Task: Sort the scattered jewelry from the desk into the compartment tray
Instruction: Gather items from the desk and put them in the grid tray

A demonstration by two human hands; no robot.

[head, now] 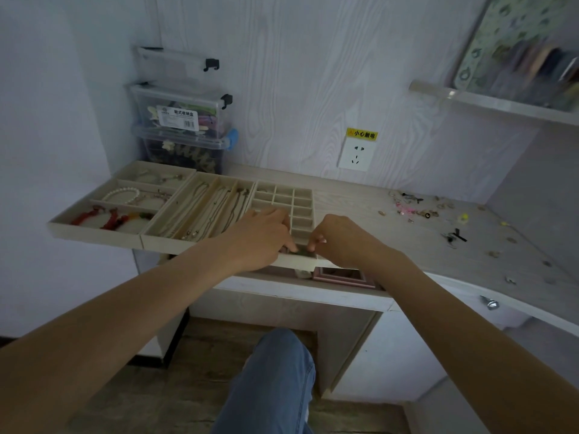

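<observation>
Pale wood-grain desk (360,198) against a matching wall panel, wall socket (356,155) with a yellow warning label above it; stacked clear storage boxes (180,120) in the back left corner. Three cream trays sit side by side along the desk's left part: the leftmost tray (103,198) holds a pearl bracelet (122,195) and red cord pieces (109,218); the middle tray (200,211) has long slots with chains laid lengthwise; the compartment tray (289,208), a grid of small square cells, sits right of these, its near end overhanging the desk edge. Left hand (261,238) rests over the grid tray's left side, fingers curved downward, fingertips at the nearest cell; whether it pinches anything, cannot tell. Right hand (336,238) just beside it at the tray's near right corner, fingers curled in toward the same cell, thumb and forefinger close together; the item there is small, dark and too blurred to identify. Scattered jewelry (423,209) lies well apart to the right on the bare desk: small rings, pink bits, a yellow piece, dark clips. Pink-framed object (343,275) shows below the desk edge; a jean-clad knee (275,371) below.
</observation>
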